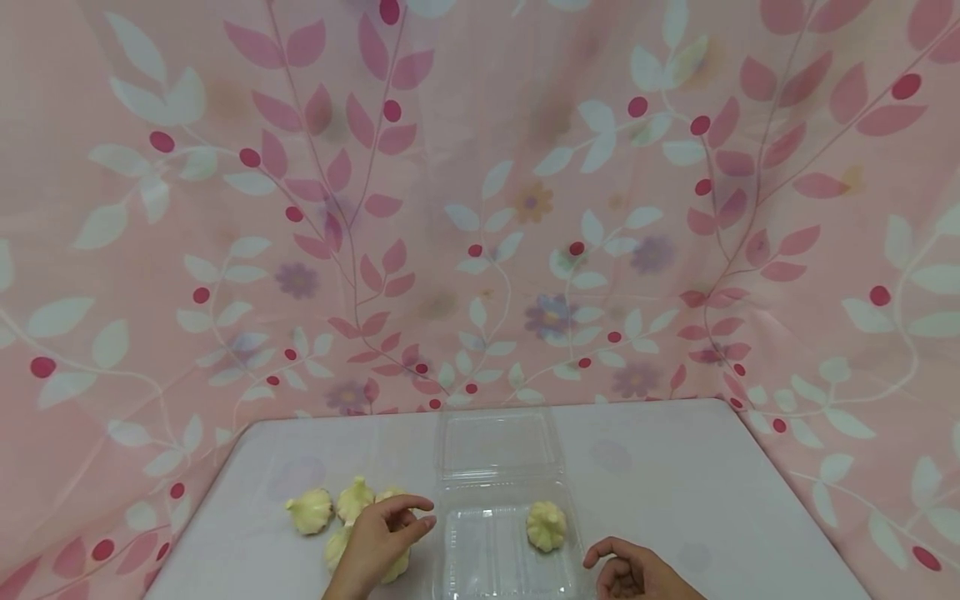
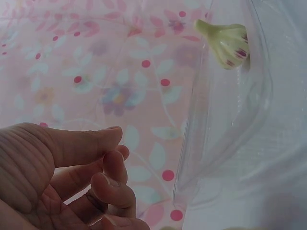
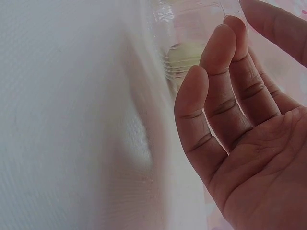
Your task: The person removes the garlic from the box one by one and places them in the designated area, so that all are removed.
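A clear plastic clamshell box (image 1: 495, 542) lies on the table, its lid (image 1: 497, 443) folded back away from me. One garlic bulb (image 1: 546, 527) sits inside it, toward the right side; the left wrist view shows this bulb (image 2: 228, 44) with purple streaks. My left hand (image 1: 384, 537) hovers over the garlic bulbs (image 1: 309, 511) left of the box, partly hiding them. Its fingers are loosely bent and hold nothing. Just right of the box is my right hand (image 1: 633, 571), fingers relaxed and slightly curled, nothing in the palm (image 3: 268, 163).
The pale table (image 1: 660, 467) has rounded far corners. Behind and beside it hangs a pink curtain (image 1: 480, 208) with leaves and flowers. Several bulbs, among them an upright garlic bulb (image 1: 356, 498), lie grouped on the table's left half.
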### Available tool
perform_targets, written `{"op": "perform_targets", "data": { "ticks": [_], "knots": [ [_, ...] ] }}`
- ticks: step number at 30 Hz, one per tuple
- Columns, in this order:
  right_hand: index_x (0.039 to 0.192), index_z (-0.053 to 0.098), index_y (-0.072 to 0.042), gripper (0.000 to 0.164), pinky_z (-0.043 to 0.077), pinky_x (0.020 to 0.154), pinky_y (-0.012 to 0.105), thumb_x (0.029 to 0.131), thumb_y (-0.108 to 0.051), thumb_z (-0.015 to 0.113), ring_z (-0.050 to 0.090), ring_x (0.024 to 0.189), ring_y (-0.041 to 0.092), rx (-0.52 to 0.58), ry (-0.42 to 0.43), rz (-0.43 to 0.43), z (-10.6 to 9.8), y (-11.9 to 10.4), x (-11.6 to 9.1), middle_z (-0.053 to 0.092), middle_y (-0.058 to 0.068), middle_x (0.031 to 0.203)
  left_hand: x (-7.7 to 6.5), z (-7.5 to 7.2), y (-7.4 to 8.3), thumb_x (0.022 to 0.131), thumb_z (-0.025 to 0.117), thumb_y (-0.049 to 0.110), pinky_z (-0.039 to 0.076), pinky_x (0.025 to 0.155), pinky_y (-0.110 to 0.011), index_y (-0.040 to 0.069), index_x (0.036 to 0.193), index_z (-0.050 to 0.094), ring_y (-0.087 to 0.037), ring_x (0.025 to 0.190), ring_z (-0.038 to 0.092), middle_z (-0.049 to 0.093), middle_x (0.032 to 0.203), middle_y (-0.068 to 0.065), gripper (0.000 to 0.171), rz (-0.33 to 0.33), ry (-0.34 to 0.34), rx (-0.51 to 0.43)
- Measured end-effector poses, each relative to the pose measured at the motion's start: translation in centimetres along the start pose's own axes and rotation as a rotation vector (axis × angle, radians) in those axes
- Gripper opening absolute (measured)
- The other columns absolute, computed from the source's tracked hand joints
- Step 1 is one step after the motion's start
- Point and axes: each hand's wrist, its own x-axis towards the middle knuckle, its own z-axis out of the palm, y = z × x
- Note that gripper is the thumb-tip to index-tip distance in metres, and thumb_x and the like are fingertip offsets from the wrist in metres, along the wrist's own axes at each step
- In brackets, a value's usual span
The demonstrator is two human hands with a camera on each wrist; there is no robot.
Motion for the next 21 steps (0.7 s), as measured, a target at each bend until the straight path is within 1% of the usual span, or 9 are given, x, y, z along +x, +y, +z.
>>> {"op": "perform_targets", "data": {
  "ticks": [8, 15, 21],
  "knots": [
    [0.131, 0.037, 0.018, 0.037, 0.049, 0.07, 0.02, 0.1, 0.002, 0.049, 0.061, 0.075, 0.006, -0.008, -0.008, -0.012, 0.0, 0.1, 0.0, 0.066, 0.001, 0.094, 0.3, 1.0, 0.7, 0.083, 0.08, 0.017, 0.038, 0.053, -0.019, 0.007, 0.1, 0.074, -0.006, 0.056, 0.047, 0.059, 0.071, -0.002, 0.022, 0.031, -0.045, 0.009],
    [0.13, 0.041, 0.015, 0.035, 0.05, 0.072, 0.022, 0.099, 0.002, 0.05, 0.062, 0.078, 0.008, -0.014, 0.002, -0.006, -0.1, 0.2, -0.1, 0.066, 0.003, 0.095, 0.6, 1.6, 0.8, 0.084, 0.079, 0.017, 0.037, 0.052, -0.019, 0.008, 0.099, 0.074, -0.005, 0.055, 0.045, 0.059, 0.07, -0.001, 0.019, 0.055, -0.079, 0.045],
    [0.131, 0.04, 0.016, 0.036, 0.051, 0.072, 0.022, 0.099, 0.002, 0.05, 0.062, 0.078, 0.008, -0.02, 0.019, 0.013, -0.1, 0.4, 0.0, 0.066, 0.003, 0.095, 0.8, 2.3, 1.0, 0.085, 0.078, 0.018, 0.039, 0.053, -0.02, 0.008, 0.099, 0.073, -0.005, 0.057, 0.047, 0.06, 0.071, -0.001, 0.019, 0.072, -0.097, 0.035]
  ]
}}
